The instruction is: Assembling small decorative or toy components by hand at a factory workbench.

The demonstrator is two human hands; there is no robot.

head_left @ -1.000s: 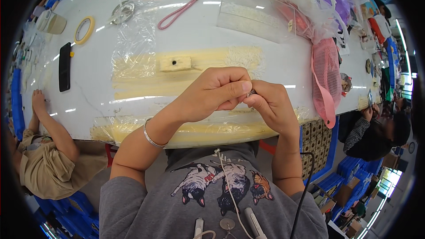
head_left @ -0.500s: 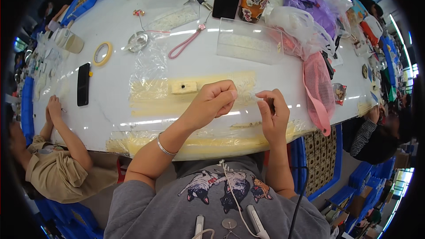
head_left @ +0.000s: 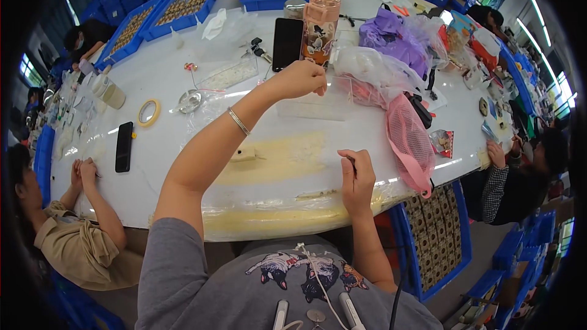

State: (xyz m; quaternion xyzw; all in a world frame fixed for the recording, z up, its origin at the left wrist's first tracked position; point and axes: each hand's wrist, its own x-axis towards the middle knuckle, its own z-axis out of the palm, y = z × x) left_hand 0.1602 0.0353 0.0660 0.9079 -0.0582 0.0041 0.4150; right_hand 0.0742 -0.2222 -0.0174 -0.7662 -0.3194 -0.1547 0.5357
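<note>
While the yellowed tape strip (head_left: 275, 162) marks the middle of the white worktable (head_left: 183, 189), everything else reads from it, left to right: a black phone (head_left: 124, 146) and a roll of yellow tape (head_left: 148, 112) lie well to its left, parked out of the working zone. The left hand (head_left: 301, 79) reaches beyond the strip, fingers closed in a pinch over a clear plastic tray (head_left: 312, 108), apparently to pick up a small part. The right hand (head_left: 358, 177) rests just right of the strip, fingertips pinching a thin dark piece, braced on the table for steadiness. A pink mesh bag (head_left: 411, 143) hangs further right.
</note>
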